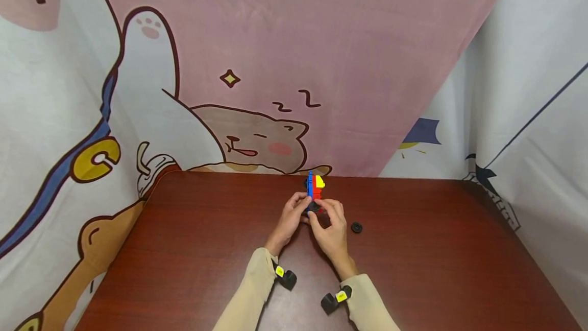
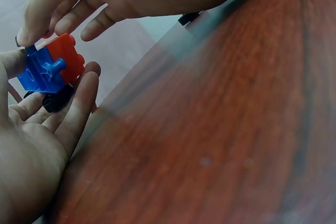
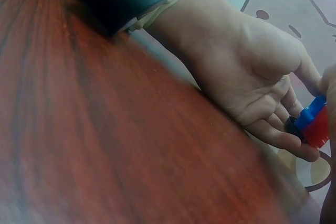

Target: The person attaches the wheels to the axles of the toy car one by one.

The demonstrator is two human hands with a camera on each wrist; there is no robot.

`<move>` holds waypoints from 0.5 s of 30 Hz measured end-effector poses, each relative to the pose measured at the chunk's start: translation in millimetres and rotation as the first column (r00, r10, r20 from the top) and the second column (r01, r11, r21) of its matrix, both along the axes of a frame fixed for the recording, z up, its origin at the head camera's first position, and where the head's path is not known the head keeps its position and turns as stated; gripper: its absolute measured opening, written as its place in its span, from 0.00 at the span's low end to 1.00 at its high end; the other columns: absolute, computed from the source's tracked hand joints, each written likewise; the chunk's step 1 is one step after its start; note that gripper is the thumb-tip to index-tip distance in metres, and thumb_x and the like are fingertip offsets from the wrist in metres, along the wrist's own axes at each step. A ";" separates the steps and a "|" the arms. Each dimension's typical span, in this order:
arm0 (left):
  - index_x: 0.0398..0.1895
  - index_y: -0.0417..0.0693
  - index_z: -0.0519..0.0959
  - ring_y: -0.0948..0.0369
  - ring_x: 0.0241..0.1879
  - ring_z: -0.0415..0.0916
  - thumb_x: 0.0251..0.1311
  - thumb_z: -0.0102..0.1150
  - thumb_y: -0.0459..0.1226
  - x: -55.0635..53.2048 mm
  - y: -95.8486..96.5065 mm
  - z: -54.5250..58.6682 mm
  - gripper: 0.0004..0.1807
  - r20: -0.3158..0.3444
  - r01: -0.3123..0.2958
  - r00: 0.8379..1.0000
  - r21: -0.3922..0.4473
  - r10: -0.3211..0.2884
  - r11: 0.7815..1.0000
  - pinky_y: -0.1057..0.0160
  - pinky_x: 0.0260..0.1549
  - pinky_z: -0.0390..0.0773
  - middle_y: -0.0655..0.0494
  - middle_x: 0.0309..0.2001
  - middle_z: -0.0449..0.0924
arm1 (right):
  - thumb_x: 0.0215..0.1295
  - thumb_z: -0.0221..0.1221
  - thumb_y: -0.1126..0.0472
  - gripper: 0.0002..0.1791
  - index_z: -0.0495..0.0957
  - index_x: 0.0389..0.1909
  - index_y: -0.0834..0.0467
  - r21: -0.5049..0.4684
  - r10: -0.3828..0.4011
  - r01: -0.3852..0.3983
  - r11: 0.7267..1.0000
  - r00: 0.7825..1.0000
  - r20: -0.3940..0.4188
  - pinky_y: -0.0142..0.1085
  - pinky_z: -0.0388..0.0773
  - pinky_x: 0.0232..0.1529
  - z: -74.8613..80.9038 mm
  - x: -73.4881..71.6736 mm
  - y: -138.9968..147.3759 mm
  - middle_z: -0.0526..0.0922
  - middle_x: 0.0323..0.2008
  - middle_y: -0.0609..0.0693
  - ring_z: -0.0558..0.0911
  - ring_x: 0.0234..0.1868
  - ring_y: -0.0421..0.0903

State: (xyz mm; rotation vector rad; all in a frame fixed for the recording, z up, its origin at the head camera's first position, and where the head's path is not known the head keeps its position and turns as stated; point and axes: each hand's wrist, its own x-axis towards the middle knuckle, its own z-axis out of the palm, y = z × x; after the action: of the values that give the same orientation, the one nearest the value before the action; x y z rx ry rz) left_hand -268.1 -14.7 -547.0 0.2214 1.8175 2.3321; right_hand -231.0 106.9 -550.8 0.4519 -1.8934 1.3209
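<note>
A toy brick car [image 1: 317, 183] in blue, red and yellow is raised between both hands, above the far part of the table. My left hand [image 1: 288, 218] grips it from the left, thumb on the blue piece [image 2: 42, 74] and fingers beneath. A black wheel [image 2: 58, 99] lies against those fingers in the left wrist view. From the right, my right hand [image 1: 333, 229] pinches a black toy wheel [image 1: 314, 207] at the car's near end, thumb and forefinger on it. Fingers partly hide this wheel. The right wrist view shows the car's red side [image 3: 317, 129] past the left palm.
A loose black wheel [image 1: 356, 227] lies on the brown wooden table [image 1: 436, 254], right of my right hand. Behind the table hangs a cartoon-printed cloth [image 1: 358, 65]. Both wrists carry black cameras [image 1: 287, 280] over beige sleeves [image 1: 248, 290].
</note>
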 end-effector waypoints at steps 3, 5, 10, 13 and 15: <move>0.57 0.31 0.70 0.69 0.30 0.76 0.73 0.52 0.40 -0.5 0.2 -0.7 0.20 -0.001 -0.011 1.000 -0.023 0.011 1.000 0.70 0.26 0.78 0.63 0.36 0.80 | 0.47 0.72 0.75 0.23 0.82 0.48 0.65 0.023 0.017 -0.017 1.000 1.000 -0.002 0.35 0.71 0.44 -7.6 -4.0 2.6 0.80 0.42 0.59 0.74 0.45 0.53; 0.56 0.32 0.70 0.69 0.30 0.76 0.73 0.53 0.40 -1.0 0.2 -0.9 0.20 0.004 -0.014 1.000 -0.030 0.014 0.999 0.70 0.26 0.78 0.63 0.36 0.80 | 0.49 0.72 0.73 0.23 0.83 0.49 0.63 0.024 0.031 -0.031 0.999 1.000 -0.001 0.35 0.70 0.44 -10.5 -5.1 3.9 0.80 0.43 0.58 0.74 0.46 0.52; 0.56 0.30 0.69 0.69 0.31 0.77 0.73 0.51 0.39 -1.0 -0.7 -1.0 0.19 0.007 -0.006 1.000 -0.024 0.006 1.000 0.69 0.26 0.78 0.65 0.35 0.79 | 0.52 0.71 0.71 0.21 0.83 0.50 0.62 0.011 0.042 -0.042 0.999 0.999 -0.007 0.35 0.69 0.44 -13.3 -5.9 5.2 0.80 0.44 0.57 0.74 0.46 0.53; 0.56 0.30 0.69 0.69 0.30 0.77 0.74 0.49 0.39 -1.0 -1.4 -1.2 0.19 0.004 0.004 1.000 -0.014 -0.004 1.000 0.68 0.26 0.79 0.66 0.35 0.80 | 0.52 0.71 0.71 0.21 0.83 0.50 0.62 0.017 0.031 -0.031 0.999 0.999 -0.009 0.33 0.68 0.45 -13.3 -5.7 5.2 0.80 0.43 0.57 0.74 0.45 0.53; 0.56 0.30 0.69 0.69 0.29 0.78 0.75 0.48 0.39 -0.4 -2.1 -0.7 0.19 0.003 0.009 1.000 -0.009 -0.009 1.000 0.68 0.26 0.79 0.66 0.34 0.80 | 0.52 0.71 0.71 0.21 0.83 0.50 0.62 0.025 0.022 -0.022 0.999 1.000 -0.007 0.32 0.68 0.45 -13.1 -5.4 5.0 0.80 0.43 0.57 0.74 0.45 0.52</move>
State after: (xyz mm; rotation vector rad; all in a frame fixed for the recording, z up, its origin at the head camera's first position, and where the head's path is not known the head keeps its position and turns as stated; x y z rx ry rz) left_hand -268.6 -16.8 -547.7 0.2242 1.8210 2.3168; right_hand -236.5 111.9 -563.9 0.4908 -1.9053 1.3098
